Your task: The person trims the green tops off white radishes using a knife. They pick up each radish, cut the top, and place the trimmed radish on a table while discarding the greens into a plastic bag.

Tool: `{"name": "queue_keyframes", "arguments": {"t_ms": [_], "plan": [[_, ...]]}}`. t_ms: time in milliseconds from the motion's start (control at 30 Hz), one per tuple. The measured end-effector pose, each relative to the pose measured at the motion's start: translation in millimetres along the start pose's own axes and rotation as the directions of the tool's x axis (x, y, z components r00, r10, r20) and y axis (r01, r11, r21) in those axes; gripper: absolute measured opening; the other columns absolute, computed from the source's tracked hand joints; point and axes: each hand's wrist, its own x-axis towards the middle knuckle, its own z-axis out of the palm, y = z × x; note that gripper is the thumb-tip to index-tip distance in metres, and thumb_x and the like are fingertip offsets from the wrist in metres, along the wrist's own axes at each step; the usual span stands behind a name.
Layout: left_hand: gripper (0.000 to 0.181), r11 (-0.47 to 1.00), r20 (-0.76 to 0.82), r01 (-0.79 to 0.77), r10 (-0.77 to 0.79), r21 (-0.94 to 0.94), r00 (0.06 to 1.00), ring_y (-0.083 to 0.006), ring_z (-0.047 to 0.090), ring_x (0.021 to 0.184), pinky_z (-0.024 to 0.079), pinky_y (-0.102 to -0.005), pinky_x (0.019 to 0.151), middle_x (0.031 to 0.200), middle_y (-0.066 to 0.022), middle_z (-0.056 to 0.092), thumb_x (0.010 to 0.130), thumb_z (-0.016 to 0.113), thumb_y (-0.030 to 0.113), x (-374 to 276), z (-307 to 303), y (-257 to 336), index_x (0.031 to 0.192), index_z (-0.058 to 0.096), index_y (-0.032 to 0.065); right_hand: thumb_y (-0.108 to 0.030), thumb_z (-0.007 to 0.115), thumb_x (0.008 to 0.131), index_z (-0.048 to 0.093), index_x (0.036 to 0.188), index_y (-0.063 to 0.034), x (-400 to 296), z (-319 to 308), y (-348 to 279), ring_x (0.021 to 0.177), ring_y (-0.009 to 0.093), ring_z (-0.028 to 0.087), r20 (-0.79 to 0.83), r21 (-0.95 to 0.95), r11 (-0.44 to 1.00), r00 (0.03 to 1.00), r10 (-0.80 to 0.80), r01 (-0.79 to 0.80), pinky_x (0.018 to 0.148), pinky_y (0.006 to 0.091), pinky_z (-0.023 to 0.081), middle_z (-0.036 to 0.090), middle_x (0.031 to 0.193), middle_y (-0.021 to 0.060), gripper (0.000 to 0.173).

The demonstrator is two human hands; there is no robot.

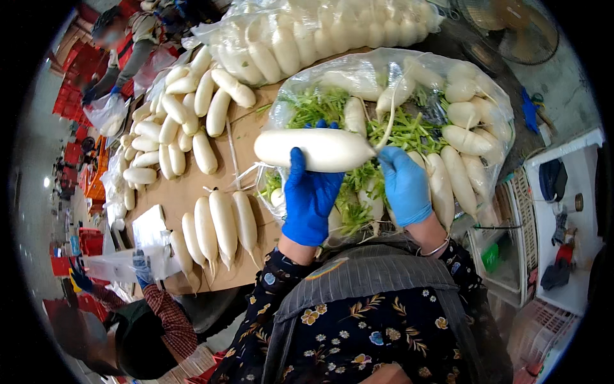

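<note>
A white daikon radish (312, 150) lies level across my left hand (309, 206), which wears a dark blue glove, its thumb over the front and fingertips showing behind. At its pointed end, my right hand (405, 187) in a light blue glove pinches the base of the thin root tail (391, 117), which curves upward. Beneath and beyond both hands spreads an opened clear plastic bag (297, 77) of more daikons (460, 180) with cut green leaf stalks (407, 129). To the left, several daikons (223, 225) rest side by side on the brown tabletop (192, 192).
A pile of trimmed daikons (177, 115) covers the far left of the table. Behind stands a full plastic bag of daikons (326, 38). One co-worker (139, 326) at lower left handles a clear plastic bag (115, 264); another person (129, 43) is farther off. A fan (513, 29) stands at upper right.
</note>
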Motion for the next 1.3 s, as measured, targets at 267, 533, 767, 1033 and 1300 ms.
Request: {"name": "queue_keyframes", "arguments": {"t_ms": [267,533,767,1033,1300], "plan": [[0.075,0.906,0.118,-0.084,0.037,0.415,0.992,-0.0327,0.048,0.118,0.038,-0.0447,0.102,0.134,-0.0190,0.043,0.083,0.060,0.033,-38,-8,75,0.140,0.025,-0.0004,-0.024,0.041,0.098,0.063,0.108,-0.0035,-5,-34,75,0.059,0.008,0.046,0.300,0.267,0.903,0.919,0.254,-0.337,0.052,0.0236,0.038,0.055,0.077,-0.0014,0.031],[0.081,-0.289,0.060,0.259,0.766,0.922,0.640,-0.0266,0.060,0.091,0.049,-0.0345,0.080,0.107,-0.0182,0.060,0.065,0.079,0.030,-102,-41,249,0.128,0.039,0.0009,-0.025,0.042,0.098,0.059,0.111,0.0010,-12,-43,54,0.040,0.002,0.025,0.423,0.514,0.654,0.827,0.369,-0.555,0.036,0.0204,0.019,0.029,0.051,-0.0077,0.034],[0.076,-0.368,-0.031,0.430,0.729,0.824,0.684,-0.0319,0.057,0.102,0.046,-0.0389,0.088,0.113,-0.0204,0.058,0.064,0.077,0.014,-170,-129,333,0.131,0.043,0.0002,-0.024,0.041,0.098,0.056,0.114,0.0025,-25,-41,24,0.041,0.003,0.026,0.510,0.635,0.425,0.763,0.398,-0.646,0.037,0.0203,0.021,0.030,0.052,-0.0081,0.034],[0.044,-0.731,0.482,0.214,0.611,0.648,0.628,-0.0286,0.057,0.104,0.043,-0.0350,0.092,0.111,-0.0170,0.061,0.085,0.063,0.016,-71,-66,262,0.124,0.052,0.0006,-0.015,0.047,0.094,0.056,0.114,0.0034,-67,-40,16,0.045,0.006,0.038,0.753,0.574,0.187,0.604,0.261,-0.797,0.041,0.0220,0.033,0.042,0.055,-0.0020,0.028],[0.032,-0.490,0.347,-0.511,-0.389,0.707,0.853,-0.0350,0.058,0.095,0.046,-0.0392,0.084,0.107,-0.0170,0.061,0.082,0.059,0.011,99,-17,-16,0.114,0.060,0.0096,-0.013,0.048,0.093,0.059,0.111,0.0003,-51,-60,12,0.048,0.006,0.041,0.483,0.718,0.351,0.793,0.372,-0.601,0.043,0.0213,0.036,0.047,0.064,-0.0012,0.025]]}}
